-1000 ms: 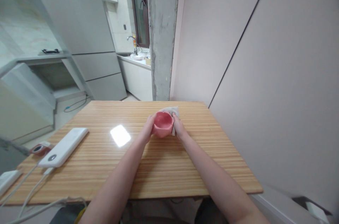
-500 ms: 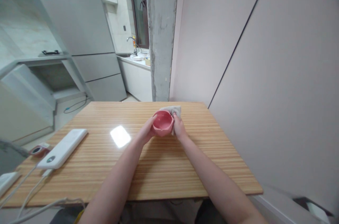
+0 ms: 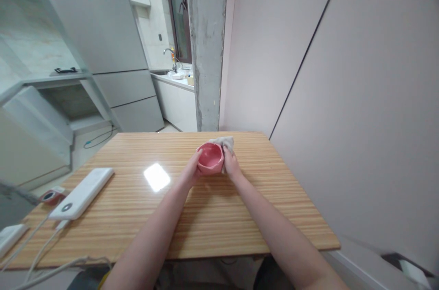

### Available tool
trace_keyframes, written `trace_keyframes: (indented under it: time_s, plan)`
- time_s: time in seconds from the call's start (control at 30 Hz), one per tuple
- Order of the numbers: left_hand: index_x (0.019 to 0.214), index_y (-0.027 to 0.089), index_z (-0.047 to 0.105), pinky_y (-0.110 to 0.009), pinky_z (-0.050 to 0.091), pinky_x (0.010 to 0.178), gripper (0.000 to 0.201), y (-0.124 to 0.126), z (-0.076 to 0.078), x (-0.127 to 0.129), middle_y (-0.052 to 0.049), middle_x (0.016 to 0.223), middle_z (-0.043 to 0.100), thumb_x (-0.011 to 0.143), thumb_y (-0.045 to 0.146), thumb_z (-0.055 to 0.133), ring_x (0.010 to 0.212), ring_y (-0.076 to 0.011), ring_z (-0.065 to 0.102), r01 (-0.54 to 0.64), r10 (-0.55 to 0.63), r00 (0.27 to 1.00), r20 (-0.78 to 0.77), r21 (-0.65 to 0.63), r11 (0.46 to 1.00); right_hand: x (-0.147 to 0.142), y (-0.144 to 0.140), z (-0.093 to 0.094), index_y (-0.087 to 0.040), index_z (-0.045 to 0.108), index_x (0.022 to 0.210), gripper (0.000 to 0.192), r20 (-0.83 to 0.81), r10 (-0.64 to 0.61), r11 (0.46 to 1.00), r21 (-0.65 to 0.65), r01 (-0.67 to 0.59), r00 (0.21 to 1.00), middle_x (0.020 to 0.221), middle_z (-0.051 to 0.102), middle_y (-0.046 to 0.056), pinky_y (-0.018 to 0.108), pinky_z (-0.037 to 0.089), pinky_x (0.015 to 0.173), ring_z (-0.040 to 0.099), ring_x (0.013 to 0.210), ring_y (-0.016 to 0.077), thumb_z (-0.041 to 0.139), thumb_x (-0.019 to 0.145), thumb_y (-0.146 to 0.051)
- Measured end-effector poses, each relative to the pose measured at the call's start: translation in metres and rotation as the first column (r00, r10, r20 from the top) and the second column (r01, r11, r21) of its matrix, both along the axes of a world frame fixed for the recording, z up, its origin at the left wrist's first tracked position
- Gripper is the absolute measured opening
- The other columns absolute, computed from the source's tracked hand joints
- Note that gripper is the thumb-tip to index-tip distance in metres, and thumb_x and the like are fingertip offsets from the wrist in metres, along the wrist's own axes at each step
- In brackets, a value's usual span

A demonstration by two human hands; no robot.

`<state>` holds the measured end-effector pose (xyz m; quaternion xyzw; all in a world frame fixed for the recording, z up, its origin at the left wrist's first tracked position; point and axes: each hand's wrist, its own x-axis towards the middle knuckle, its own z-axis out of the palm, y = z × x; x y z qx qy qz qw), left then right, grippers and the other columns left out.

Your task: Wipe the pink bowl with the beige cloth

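Observation:
A small pink bowl (image 3: 210,158) is held just above the wooden table (image 3: 178,203), tilted with its opening toward me. My left hand (image 3: 191,169) grips its left side. My right hand (image 3: 231,163) presses a crumpled pale cloth (image 3: 224,142) against the bowl's right and far side. Most of the cloth is hidden behind the bowl and my fingers.
A white power bank (image 3: 82,193) with cables lies at the table's left, next to a small red-rimmed device (image 3: 50,196) and a white adapter (image 3: 10,237). A grey wall (image 3: 343,98) runs along the table's right edge. A concrete pillar (image 3: 206,43) and a fridge (image 3: 103,38) stand beyond.
The bowl has risen slightly and tilted a bit in my hands, and the cloth has bunched up behind its far right rim. The view has shifted slightly.

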<state>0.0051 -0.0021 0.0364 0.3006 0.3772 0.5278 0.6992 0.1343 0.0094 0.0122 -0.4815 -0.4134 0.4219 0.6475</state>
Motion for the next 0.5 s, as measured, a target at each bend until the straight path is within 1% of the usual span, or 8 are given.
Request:
trace_keyframes:
  time_s: [0.07, 0.13, 0.2, 0.23, 0.3, 0.33, 0.43, 0.5]
  plan:
    - [0.112, 0.016, 0.064, -0.030, 0.055, 0.079, 0.039, 0.001, -0.003, 0.004, -0.011, 0.111, 0.069, 0.081, 0.039, 0.066, 0.101, -0.0230, 0.066, -0.190, 0.188, 0.982, 0.031, 0.058, 0.980, -0.018, -0.010, -0.007, -0.021, 0.064, 0.116, 0.054, 0.004, -0.005, 1.000, 0.024, 0.005, 1.000, 0.115, 0.069, 0.007, 0.041, 0.040, 0.107, 0.058, 0.119, 0.0245, 0.046, 0.085, -0.060]
    - [0.113, 0.018, 0.062, -0.028, 0.055, 0.080, 0.039, 0.001, -0.005, 0.006, -0.009, 0.112, 0.068, 0.081, 0.039, 0.067, 0.100, -0.0201, 0.065, -0.293, 0.292, 0.956, 0.029, 0.137, 0.946, -0.036, -0.021, -0.012, -0.019, 0.055, 0.131, 0.061, -0.010, -0.044, 0.998, 0.050, 0.045, 0.999, 0.127, 0.063, 0.010, 0.042, 0.038, 0.109, 0.053, 0.126, 0.0234, 0.041, 0.088, -0.060]
    - [0.114, 0.022, 0.060, -0.025, 0.054, 0.073, 0.042, 0.001, -0.006, 0.006, -0.007, 0.111, 0.068, 0.079, 0.043, 0.069, 0.093, -0.0177, 0.066, -0.278, 0.287, 0.957, -0.035, 0.165, 0.946, -0.041, -0.024, -0.012, -0.017, 0.051, 0.135, 0.064, -0.041, -0.100, 0.994, 0.045, 0.102, 0.994, 0.132, 0.059, 0.012, 0.042, 0.037, 0.110, 0.052, 0.127, 0.0233, 0.039, 0.089, -0.060]
    - [0.113, 0.022, 0.059, -0.025, 0.054, 0.069, 0.043, 0.001, -0.006, 0.005, -0.007, 0.107, 0.068, 0.078, 0.047, 0.068, 0.088, -0.0169, 0.066, -0.244, 0.257, 0.963, -0.080, 0.142, 0.959, -0.037, -0.022, -0.011, -0.017, 0.053, 0.133, 0.063, -0.054, -0.124, 0.991, 0.039, 0.126, 0.991, 0.131, 0.060, 0.012, 0.042, 0.038, 0.109, 0.053, 0.126, 0.0236, 0.039, 0.089, -0.060]
    - [0.111, 0.021, 0.059, -0.025, 0.053, 0.063, 0.048, 0.001, -0.006, 0.002, -0.007, 0.096, 0.068, 0.077, 0.054, 0.067, 0.078, -0.0164, 0.065, -0.164, 0.170, 0.975, -0.145, 0.051, 0.985, -0.021, -0.011, -0.006, -0.018, 0.061, 0.122, 0.058, -0.059, -0.130, 0.990, 0.039, 0.133, 0.990, 0.123, 0.065, 0.010, 0.042, 0.041, 0.107, 0.057, 0.120, 0.0243, 0.043, 0.086, -0.059]
    - [0.111, 0.021, 0.060, -0.025, 0.052, 0.061, 0.049, 0.001, -0.006, 0.000, -0.007, 0.092, 0.068, 0.076, 0.054, 0.069, 0.076, -0.0168, 0.065, -0.128, 0.128, 0.979, -0.156, 0.012, 0.992, -0.011, -0.004, -0.004, -0.018, 0.066, 0.115, 0.054, -0.046, -0.094, 0.995, 0.038, 0.096, 0.994, 0.117, 0.069, 0.009, 0.042, 0.043, 0.105, 0.060, 0.115, 0.0247, 0.046, 0.084, -0.059]
    - [0.109, 0.019, 0.061, -0.028, 0.053, 0.068, 0.048, 0.002, -0.005, 0.000, -0.008, 0.096, 0.069, 0.072, 0.047, 0.074, 0.085, -0.0199, 0.067, -0.072, 0.074, 0.992, -0.104, 0.020, 0.997, 0.007, 0.010, -0.005, -0.021, 0.071, 0.095, 0.047, 0.016, 0.038, 0.999, -0.013, -0.038, 0.999, 0.098, 0.074, 0.005, 0.042, 0.047, 0.099, 0.066, 0.102, 0.0256, 0.053, 0.079, -0.061]
    - [0.106, 0.018, 0.062, -0.029, 0.054, 0.076, 0.044, 0.002, -0.005, 0.001, -0.009, 0.104, 0.068, 0.074, 0.046, 0.072, 0.094, -0.0209, 0.066, -0.141, 0.145, 0.989, -0.040, 0.082, 0.987, 0.000, 0.008, -0.011, -0.022, 0.071, 0.095, 0.047, 0.030, 0.044, 0.998, -0.040, -0.043, 0.999, 0.096, 0.074, 0.004, 0.041, 0.047, 0.100, 0.065, 0.104, 0.0254, 0.052, 0.080, -0.063]
